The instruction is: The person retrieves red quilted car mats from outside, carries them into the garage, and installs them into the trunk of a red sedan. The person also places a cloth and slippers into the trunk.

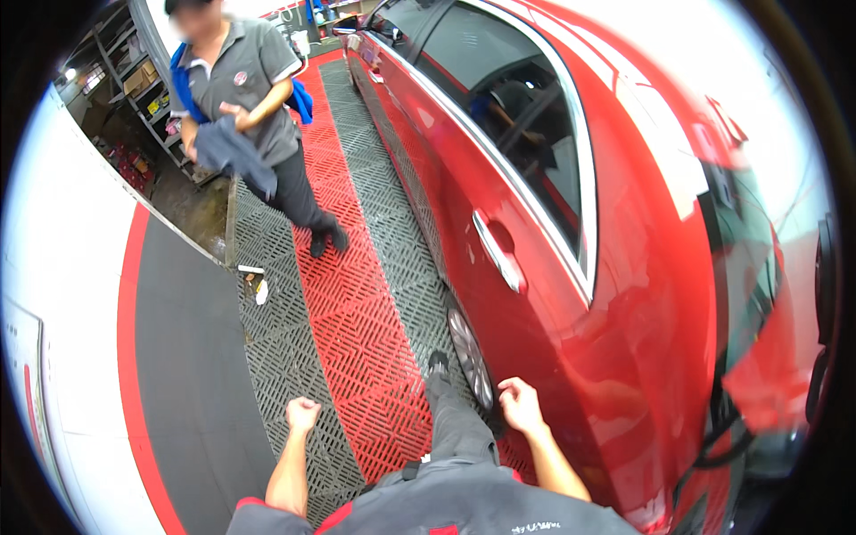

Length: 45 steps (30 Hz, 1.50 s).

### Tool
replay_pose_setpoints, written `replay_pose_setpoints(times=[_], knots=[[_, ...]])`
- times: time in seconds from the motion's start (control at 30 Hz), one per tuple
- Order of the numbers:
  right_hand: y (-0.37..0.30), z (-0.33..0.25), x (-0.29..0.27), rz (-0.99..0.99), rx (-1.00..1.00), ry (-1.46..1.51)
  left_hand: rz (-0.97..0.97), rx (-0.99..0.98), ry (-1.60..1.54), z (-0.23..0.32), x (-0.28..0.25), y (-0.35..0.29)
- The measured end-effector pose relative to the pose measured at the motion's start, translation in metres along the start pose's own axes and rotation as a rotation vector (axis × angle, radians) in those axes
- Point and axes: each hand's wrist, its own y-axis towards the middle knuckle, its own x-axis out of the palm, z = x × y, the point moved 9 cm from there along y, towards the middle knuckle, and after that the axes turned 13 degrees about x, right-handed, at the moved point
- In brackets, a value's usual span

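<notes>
Here, two hands point(303, 413) point(521, 404) (both loosely closed), the right near one red car point(557, 325), one co-worker point(250, 85) farther ahead.

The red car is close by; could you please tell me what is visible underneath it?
Under the red car, a silver-spoked wheel shows partly, beside grey floor grating; everything farther in is covered.
</notes>
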Motion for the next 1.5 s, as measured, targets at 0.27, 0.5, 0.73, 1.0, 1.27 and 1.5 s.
replay_pose_setpoints(times=[0.27,0.5,0.73,1.0,1.27,1.5], knots=[[0.189,-0.201,0.007,-0.066,-0.112,0.124,-0.384,0.277,0.185,0.300,0.110,0.246],[0.394,-0.323,0.031,0.075,-0.180,-0.226,-0.547,0.139,0.221,0.345,0.155,0.444],[0.617,-0.430,0.161,-0.045,-0.116,-0.287,-0.463,-0.091,0.050,0.246,0.146,0.673],[0.826,-0.404,0.323,-0.369,0.457,-0.154,-0.117,-0.001,-0.162,0.226,-0.073,0.922],[1.041,-0.472,0.477,-0.527,0.647,-0.450,0.296,-0.294,-0.216,0.020,-0.204,1.048],[1.232,-0.809,0.739,-0.574,0.390,-0.587,0.460,-0.947,-0.370,-0.072,-0.227,1.007]])
